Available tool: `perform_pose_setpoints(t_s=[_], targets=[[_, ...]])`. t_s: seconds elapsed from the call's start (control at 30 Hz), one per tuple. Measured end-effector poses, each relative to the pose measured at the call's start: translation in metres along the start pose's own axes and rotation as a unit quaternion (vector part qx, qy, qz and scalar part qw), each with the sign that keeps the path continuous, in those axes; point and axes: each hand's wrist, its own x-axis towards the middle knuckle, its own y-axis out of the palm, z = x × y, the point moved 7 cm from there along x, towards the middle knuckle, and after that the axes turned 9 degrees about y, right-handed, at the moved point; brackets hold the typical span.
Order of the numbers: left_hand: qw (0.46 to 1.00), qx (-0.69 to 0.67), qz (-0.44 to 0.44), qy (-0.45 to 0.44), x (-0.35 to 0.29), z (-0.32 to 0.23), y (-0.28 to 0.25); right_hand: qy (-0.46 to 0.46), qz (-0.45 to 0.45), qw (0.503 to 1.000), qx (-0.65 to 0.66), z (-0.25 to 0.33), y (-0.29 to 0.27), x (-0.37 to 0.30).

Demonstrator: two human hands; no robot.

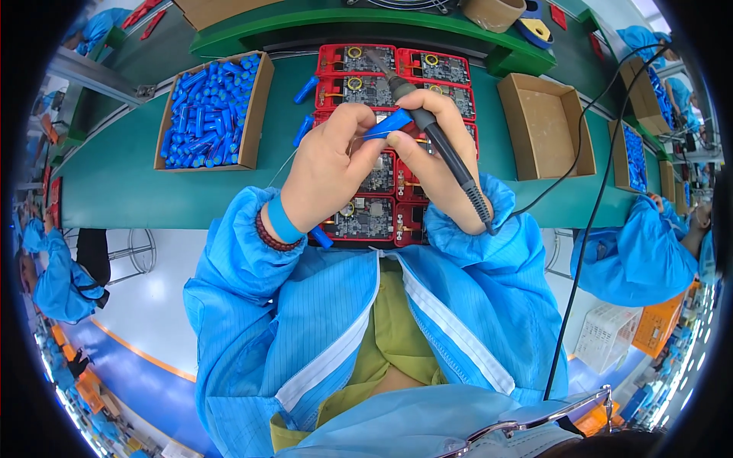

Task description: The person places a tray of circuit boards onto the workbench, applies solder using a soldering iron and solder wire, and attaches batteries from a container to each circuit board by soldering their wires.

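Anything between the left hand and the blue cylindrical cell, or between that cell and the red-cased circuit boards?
Nothing visible between left hand and blue cylindrical cell: the hand pinches it. Toward the red-cased circuit boards, the right hand and soldering iron cover some, beside the cell; directly beneath it, the view is hidden.

Two hands (330, 146) are holding one soldering iron (448, 151) and one blue cell (392, 122). Three more cells (307, 90) and one filled carton (259, 114) are lying left of the iron, one open carton (547, 139) standing nearest right, two columns of red cases (368, 91) running beneath.
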Motion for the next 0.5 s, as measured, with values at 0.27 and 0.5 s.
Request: perform_pose_setpoints(t_s=[0.27, 0.5], targets=[[1.000, -0.013, -0.010, -0.023, -0.003, 0.007, -0.003, -0.026, -0.026, 0.998, 0.049, -0.011, -0.006, 0.000], [0.998, -0.002, 0.047, -0.038, -0.001, 0.001, -0.005, -0.086, -0.015, 0.995, -0.037, 0.001, -0.015, 0.001]])
